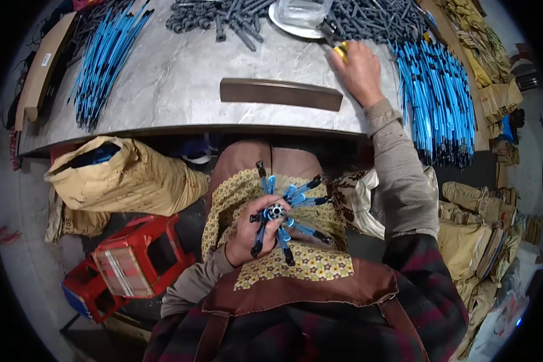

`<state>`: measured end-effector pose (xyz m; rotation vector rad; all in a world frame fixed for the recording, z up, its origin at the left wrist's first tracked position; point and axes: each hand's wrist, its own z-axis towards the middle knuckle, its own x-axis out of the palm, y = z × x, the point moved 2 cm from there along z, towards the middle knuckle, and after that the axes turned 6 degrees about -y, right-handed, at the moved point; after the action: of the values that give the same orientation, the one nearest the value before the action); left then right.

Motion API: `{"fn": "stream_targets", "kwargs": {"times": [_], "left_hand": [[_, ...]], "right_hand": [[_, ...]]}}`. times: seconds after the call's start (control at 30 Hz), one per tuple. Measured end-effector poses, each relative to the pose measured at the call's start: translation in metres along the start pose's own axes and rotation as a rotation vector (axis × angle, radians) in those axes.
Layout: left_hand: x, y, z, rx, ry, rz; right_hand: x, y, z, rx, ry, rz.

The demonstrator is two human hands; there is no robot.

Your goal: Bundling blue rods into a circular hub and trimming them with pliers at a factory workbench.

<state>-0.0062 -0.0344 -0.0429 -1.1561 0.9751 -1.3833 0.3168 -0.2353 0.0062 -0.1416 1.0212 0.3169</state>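
Note:
Above my lap, my left hand (254,228) is closed around what looks like an umbrella frame (276,211). Its round black hub faces up, and blue ribs with black tips spread outward in a ring. My right hand (360,69) reaches over the table, fingers curled on a yellow-handled hand tool (342,50). The tool's dark metal end points at a white plate (292,27) bearing a clear plastic tub (303,11). Most of the tool's grip is hidden by my fingers, so I cannot tell its exact kind.
A brown bar (280,94) lies near the edge of the grey table (175,78). Blue ribs lie bundled left (105,66) and right (437,99), the right ones overhanging. Grey shaft-like parts (374,21) pile up behind. Below are a paper sack (127,175) and red stools (136,256).

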Motion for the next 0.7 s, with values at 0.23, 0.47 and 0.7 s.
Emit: {"fn": "stream_targets", "kwargs": {"times": [0.23, 0.47, 0.7], "left_hand": [[0.006, 0.008, -0.009, 0.101, -0.078, 0.017], [0.012, 0.009, -0.01, 0.118, 0.074, 0.069], [0.016, 0.003, -0.005, 0.169, 0.169, 0.091]], "right_hand": [[-0.112, -0.015, -0.069, 0.233, 0.372, 1.229], [-0.171, 0.005, -0.166, -0.133, 1.229, 0.863], [-0.17, 0.034, -0.199, -0.319, 0.99, 0.747]]}}
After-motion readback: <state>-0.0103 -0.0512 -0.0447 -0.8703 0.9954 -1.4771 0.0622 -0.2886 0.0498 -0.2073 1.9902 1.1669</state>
